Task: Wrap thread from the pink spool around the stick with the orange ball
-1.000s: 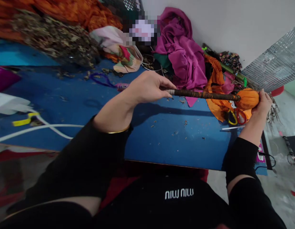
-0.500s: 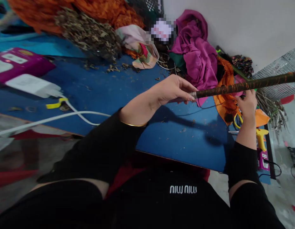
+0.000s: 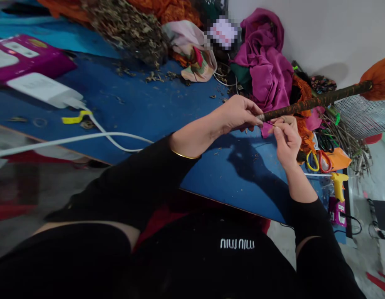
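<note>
A long dark stem (image 3: 323, 99), banded with thin orange lines, slants across the right side, its far end joined to a rounded orange cloth-like head (image 3: 377, 79). My left hand (image 3: 239, 114) is closed on the pale near end of this stem. Just below that end, my right hand (image 3: 286, 135) pinches a thin dark thread (image 3: 269, 123) that runs toward the stem's tip. Whether it is thread or wire is too small to tell. Both hands are above the blue table (image 3: 142, 108), casting shadows on it.
Crumpled magenta cloth (image 3: 270, 62) lies behind the hands. Yellow-handled scissors (image 3: 312, 161), red-handled scissors (image 3: 324, 161) and a yellow glue gun (image 3: 338, 185) are at the right edge. A purple power strip (image 3: 39, 58) and white cable (image 3: 117, 135) occupy the left; dried leaves (image 3: 130, 33) lie behind.
My right hand has moved left along the stem, close to my left hand, and now pinches the thread near the tip. The view has shifted, showing more of the orange head.
</note>
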Tool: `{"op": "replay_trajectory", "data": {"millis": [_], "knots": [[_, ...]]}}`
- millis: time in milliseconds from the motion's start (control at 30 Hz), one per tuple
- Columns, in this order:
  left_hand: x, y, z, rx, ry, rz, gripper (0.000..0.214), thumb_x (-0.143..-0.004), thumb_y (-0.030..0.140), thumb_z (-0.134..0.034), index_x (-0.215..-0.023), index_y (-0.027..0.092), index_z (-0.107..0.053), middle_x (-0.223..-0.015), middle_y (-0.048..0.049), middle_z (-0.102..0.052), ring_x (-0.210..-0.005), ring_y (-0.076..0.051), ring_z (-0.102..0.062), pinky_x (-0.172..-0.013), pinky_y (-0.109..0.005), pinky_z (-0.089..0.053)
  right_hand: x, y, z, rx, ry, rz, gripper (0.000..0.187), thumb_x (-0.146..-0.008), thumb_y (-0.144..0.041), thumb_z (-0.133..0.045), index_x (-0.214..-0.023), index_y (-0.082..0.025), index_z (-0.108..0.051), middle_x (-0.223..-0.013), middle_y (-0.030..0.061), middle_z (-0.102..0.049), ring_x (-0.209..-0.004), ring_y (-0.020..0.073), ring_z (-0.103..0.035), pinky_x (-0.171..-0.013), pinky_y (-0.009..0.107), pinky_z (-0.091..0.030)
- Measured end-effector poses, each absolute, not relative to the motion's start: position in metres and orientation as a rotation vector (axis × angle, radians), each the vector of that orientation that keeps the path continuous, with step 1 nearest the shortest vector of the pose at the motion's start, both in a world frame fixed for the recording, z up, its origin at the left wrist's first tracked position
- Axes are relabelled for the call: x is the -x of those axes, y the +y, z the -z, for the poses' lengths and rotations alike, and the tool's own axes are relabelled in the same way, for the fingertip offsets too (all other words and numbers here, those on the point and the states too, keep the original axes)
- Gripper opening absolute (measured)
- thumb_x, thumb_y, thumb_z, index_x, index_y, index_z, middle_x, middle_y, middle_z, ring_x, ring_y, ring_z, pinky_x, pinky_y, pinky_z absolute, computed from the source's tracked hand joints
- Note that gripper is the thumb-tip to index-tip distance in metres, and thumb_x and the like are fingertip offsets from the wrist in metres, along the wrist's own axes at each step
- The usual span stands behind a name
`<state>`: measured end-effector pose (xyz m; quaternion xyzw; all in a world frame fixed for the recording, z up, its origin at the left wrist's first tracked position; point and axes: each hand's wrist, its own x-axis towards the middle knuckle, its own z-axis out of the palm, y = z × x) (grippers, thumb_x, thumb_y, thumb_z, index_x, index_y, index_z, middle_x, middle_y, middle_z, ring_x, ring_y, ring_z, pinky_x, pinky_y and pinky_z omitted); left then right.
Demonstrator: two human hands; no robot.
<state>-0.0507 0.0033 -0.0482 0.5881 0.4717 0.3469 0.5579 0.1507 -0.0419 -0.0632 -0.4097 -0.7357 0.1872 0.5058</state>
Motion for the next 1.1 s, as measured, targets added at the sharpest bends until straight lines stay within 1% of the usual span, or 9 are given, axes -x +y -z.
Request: {"op": "replay_trajectory", "data": {"millis": [67,100,167,233,333,633,833,1000,1100], "knots": [[0.048,0.002,0.049,-1.358,1.084,-0.815,0.03,-0.078,0.015,-0.084,-0.107,0.011,-0.081,-0.072,-0.0068,-0.076,-0.061,-0.017,-0.071,-0.059,-0.031,-0.056,-0.149,-0.043,0.062,0.859,-1.731,-0.514,0.036,-0.1,-0.056,-0.063,-0.08,-0.028,-0.071,-0.1,0.0057,-0.07,-0.112,0.0251,-0.071,-0.104,0.048,-0.059],[0.046,0.001,0.049,-1.35,1.072,-0.81,0.029,-0.078,0.015,-0.085,-0.107,0.011,-0.081,-0.072,-0.0068,-0.076,-0.061,-0.017,-0.071,-0.058,-0.031,-0.056,-0.147,-0.043,0.063,0.795,-1.705,-0.595,0.035,-0.101,-0.056,-0.062,-0.081,-0.028,-0.07,-0.096,0.0051,-0.069,-0.109,0.0249,-0.073,-0.102,0.048,-0.06],[0.043,-0.001,0.051,-1.343,1.066,-0.807,0.03,-0.078,0.016,-0.086,-0.107,0.011,-0.081,-0.071,-0.0066,-0.076,-0.061,-0.017,-0.071,-0.059,-0.031,-0.055,-0.144,-0.042,0.067,0.71,-1.639,-0.782,0.036,-0.101,-0.057,-0.061,-0.081,-0.028,-0.066,-0.077,0.0014,-0.063,-0.084,0.021,-0.072,-0.087,0.044,-0.062],[0.04,-0.003,0.052,-1.34,1.059,-0.797,0.034,-0.077,0.015,-0.086,-0.11,0.012,-0.081,-0.072,-0.0063,-0.076,-0.062,-0.018,-0.072,-0.061,-0.032,-0.056,-0.142,-0.042,0.069,0.736,-1.562,-0.926,0.037,-0.1,-0.057,-0.065,-0.079,-0.027,-0.064,-0.063,-0.0032,-0.051,-0.057,0.0141,-0.056,-0.065,0.034,-0.055],[0.037,-0.004,0.052,-1.314,1.041,-0.792,0.04,-0.073,0.007,-0.085,-0.113,0.012,-0.081,-0.073,-0.0052,-0.077,-0.061,-0.017,-0.071,-0.061,-0.032,-0.055,-0.139,-0.043,0.068,0.91,-1.452,-0.981,0.042,-0.093,-0.06,-0.074,-0.074,-0.024,-0.061,-0.06,-0.0048,-0.047,-0.05,0.0087,-0.037,-0.049,0.027,-0.034],[0.026,-0.008,0.055,-1.22,1.064,-0.851,0.019,-0.074,0.001,-0.078,-0.092,0.008,-0.081,-0.059,-0.0009,-0.066,-0.049,-0.01,-0.056,-0.051,-0.024,-0.039,-0.129,-0.059,0.059,1.053,-1.375,-0.876,0.05,-0.09,-0.064,-0.074,-0.069,-0.022,-0.057,-0.063,-0.0049,-0.05,-0.057,0.0071,-0.037,-0.055,0.025,-0.032],[0.021,-0.007,0.063,-1.317,1.073,-0.796,0.012,-0.071,0.006,-0.081,-0.082,0.007,-0.082,-0.053,0.0004,-0.062,-0.05,-0.01,-0.054,-0.052,-0.025,-0.037,-0.134,-0.057,0.057,1.032,-1.366,-0.821,0.053,-0.089,-0.068,-0.075,-0.069,-0.022,-0.058,-0.063,-0.0049,-0.05,-0.056,0.0071,-0.036,-0.053,0.025,-0.032],[0.019,-0.004,0.076,-1.421,1.059,-0.807,0.016,-0.069,0.012,-0.078,-0.083,0.008,-0.083,-0.053,0.0009,-0.062,-0.051,-0.01,-0.053,-0.055,-0.025,-0.038,-0.14,-0.046,0.061,1.037,-1.44,-0.817,0.053,-0.091,-0.073,-0.071,-0.074,-0.023,-0.06,-0.067,-0.0039,-0.054,-0.057,0.0081,-0.044,-0.055,0.026,-0.045],[0.018,-0.004,0.081,-1.466,1.091,-0.811,0.019,-0.068,0.013,-0.071,-0.083,0.011,-0.083,-0.054,0.0014,-0.062,-0.052,-0.011,-0.053,-0.057,-0.026,-0.04,-0.146,-0.039,0.062,0.993,-1.527,-0.798,0.049,-0.095,-0.07,-0.067,-0.078,-0.024,-0.063,-0.071,-0.0025,-0.058,-0.068,0.0119,-0.06,-0.07,0.032,-0.059]]}}
